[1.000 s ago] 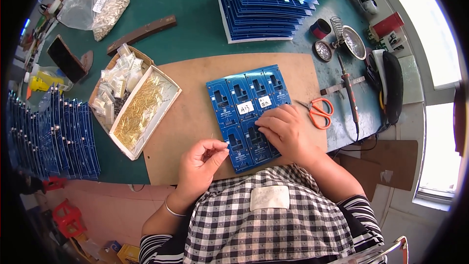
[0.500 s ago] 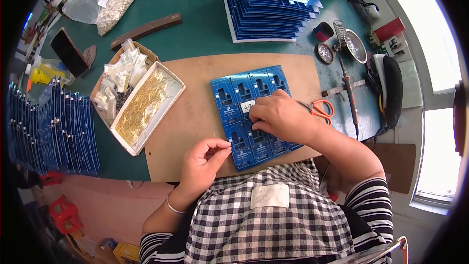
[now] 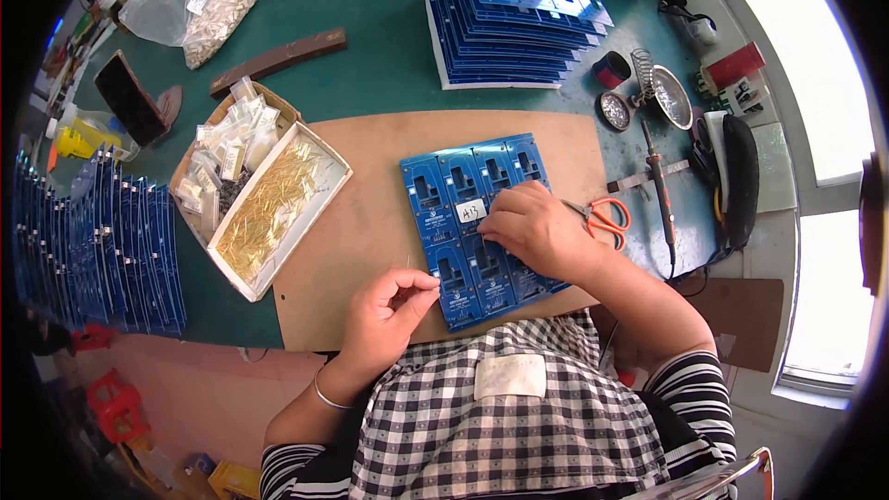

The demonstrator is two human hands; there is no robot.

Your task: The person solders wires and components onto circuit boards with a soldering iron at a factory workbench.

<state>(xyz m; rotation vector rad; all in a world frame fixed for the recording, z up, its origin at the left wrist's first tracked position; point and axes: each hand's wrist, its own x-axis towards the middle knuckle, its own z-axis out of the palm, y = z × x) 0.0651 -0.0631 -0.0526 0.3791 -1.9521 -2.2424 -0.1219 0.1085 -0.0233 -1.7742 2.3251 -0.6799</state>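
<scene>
A person in a checked apron bends over a blue circuit-board panel on a brown sheet atop the green worktop. The left hand, thumb and forefinger pressed together, sits at the panel's left edge; the right hand bunches its fingertips over the panel's middle. Whether either pinches anything is too small to tell. Golden pins fill a tray at left.

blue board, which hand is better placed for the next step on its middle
Probably the right hand: its fingertips are over the middle of the board, by the white label, while the left hand is at the board's left edge.
</scene>
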